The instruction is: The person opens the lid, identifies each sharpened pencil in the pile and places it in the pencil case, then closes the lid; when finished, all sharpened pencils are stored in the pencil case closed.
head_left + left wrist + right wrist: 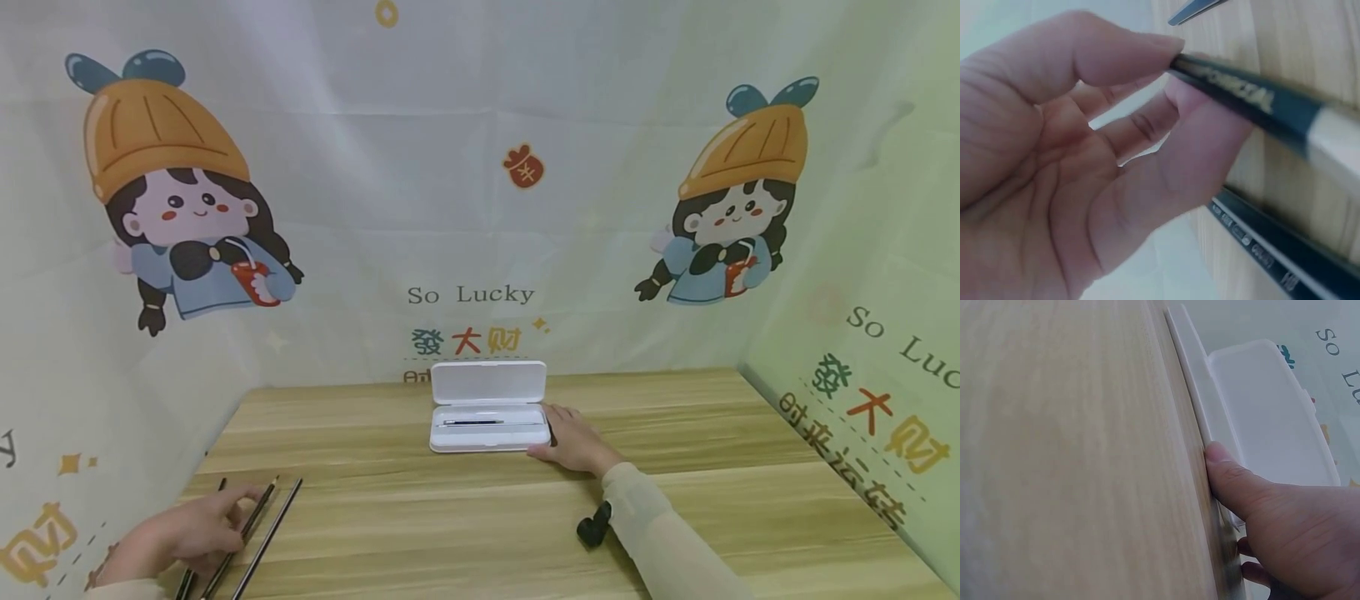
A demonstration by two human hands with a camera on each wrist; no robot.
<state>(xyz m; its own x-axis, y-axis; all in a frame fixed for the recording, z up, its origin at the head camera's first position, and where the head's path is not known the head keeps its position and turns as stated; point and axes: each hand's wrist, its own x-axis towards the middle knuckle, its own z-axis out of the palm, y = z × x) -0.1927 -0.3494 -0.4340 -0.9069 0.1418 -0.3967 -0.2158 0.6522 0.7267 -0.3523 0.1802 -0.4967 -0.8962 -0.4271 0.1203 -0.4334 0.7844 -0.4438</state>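
My left hand [198, 525] is at the table's left front, pinching a dark pencil [1229, 87] between thumb and fingers. Gold lettering and a pale band mark this pencil. Another dark pencil [1266, 250], printed HB, lies on the wood beside it. The head view shows dark pencils on both sides of the pinched one, the right-hand pencil [268, 537] lying slanted. My right hand [576, 443] grips the right end of a white pencil case [489, 385], thumb along its front edge. Its lid stands raised, and a slim dark pencil-like stick [472, 422] lies inside.
The wood-grain table [420, 525] reaches back to a printed cloth backdrop [360, 200] that also hangs along both sides. A small black object [594, 527] is at my right wrist.
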